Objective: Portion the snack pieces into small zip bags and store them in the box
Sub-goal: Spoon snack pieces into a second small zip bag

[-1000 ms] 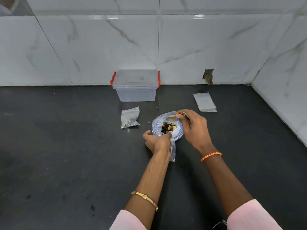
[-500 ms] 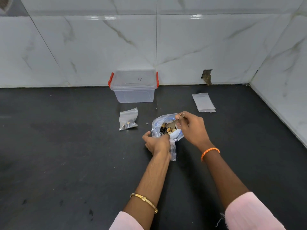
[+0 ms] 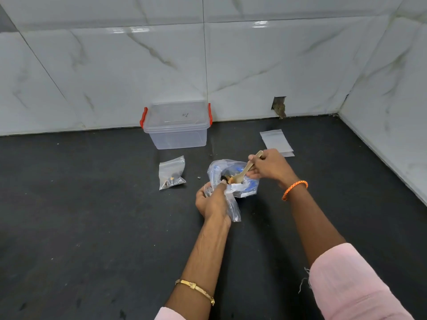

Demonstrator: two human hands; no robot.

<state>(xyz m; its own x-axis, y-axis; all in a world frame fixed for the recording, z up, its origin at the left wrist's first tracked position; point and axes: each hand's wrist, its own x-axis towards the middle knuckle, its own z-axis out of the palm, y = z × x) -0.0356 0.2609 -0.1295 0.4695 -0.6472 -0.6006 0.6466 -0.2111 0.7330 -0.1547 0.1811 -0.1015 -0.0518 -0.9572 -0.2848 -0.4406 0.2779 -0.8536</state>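
The dark countertop (image 3: 69,227) fills the lower two thirds of the frame, and pale marble-veined wall tiles (image 3: 104,65) run across the top and down the right edge. Against the back wall, just left of centre, sits the clear plastic box (image 3: 176,125) with its red clips (image 3: 143,117) at either end, lid on. At the right of the frame lies a flat stack of empty small zip bags (image 3: 276,142), well apart from the box. Centre frame is the action: the big crumpled snack bag (image 3: 231,179), clear with blue print, stands open on the counter. The left hand (image 3: 212,202) grips the near side of that bag, fingers curled into the plastic, thumb at the rim. The right hand (image 3: 270,167) comes in from the right, fingers pinching the handle of a pale wooden spoon (image 3: 248,167), and the spoon's bowl is down inside the bag's mouth among the snack pieces (image 3: 227,180), dark and tan bits just visible there. To the left of the big bag, apart from it, a filled small zip bag (image 3: 171,173) rests on the counter with a few pieces at its bottom. An orange bracelet (image 3: 294,189) rings the right wrist, a gold bangle (image 3: 196,289) the left forearm, and pink sleeves (image 3: 351,285) show at the bottom edge. A tiny crumb (image 3: 198,178) lies between the two bags.
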